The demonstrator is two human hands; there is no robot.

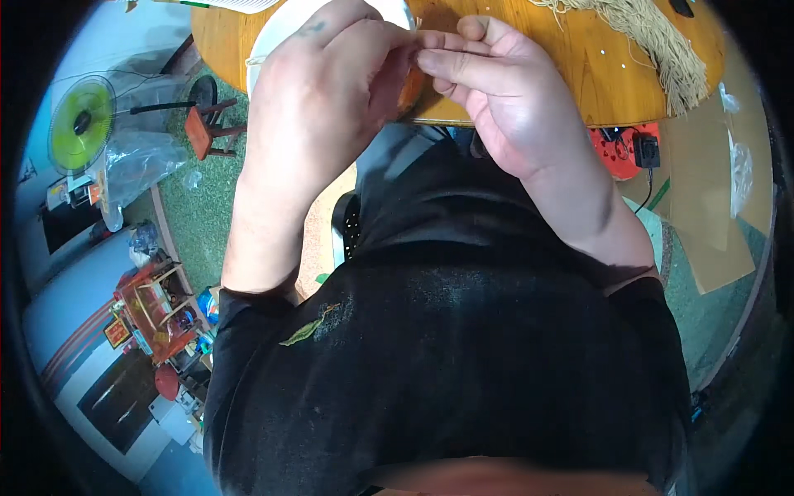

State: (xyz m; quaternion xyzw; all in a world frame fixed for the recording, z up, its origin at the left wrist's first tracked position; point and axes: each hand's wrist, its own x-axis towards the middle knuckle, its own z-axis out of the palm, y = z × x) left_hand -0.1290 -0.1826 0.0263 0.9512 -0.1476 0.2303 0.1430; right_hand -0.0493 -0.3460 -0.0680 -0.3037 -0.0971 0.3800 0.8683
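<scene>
Over the near edge of the round wooden table [571, 78], my two hands meet at the fingertips. My left hand [327, 91] is curled with its back upward, so most of its fingers are hidden. Thumb and fingers of my right hand [500, 78] are pinched together beside it; whatever lies between them is too small to make out. A bright orange patch [410, 89] shows just below the left palm, and I cannot tell what it belongs to. Beneath and behind the left hand is a white round container [269, 41], largely covered.
A bundle of beige string [653, 45] lies along the table's far right. A green fan [81, 124] and a small reddish stool [198, 132] are at left. On the right are a red perforated stool [608, 161], a black plug adapter [647, 151] and cardboard [707, 198].
</scene>
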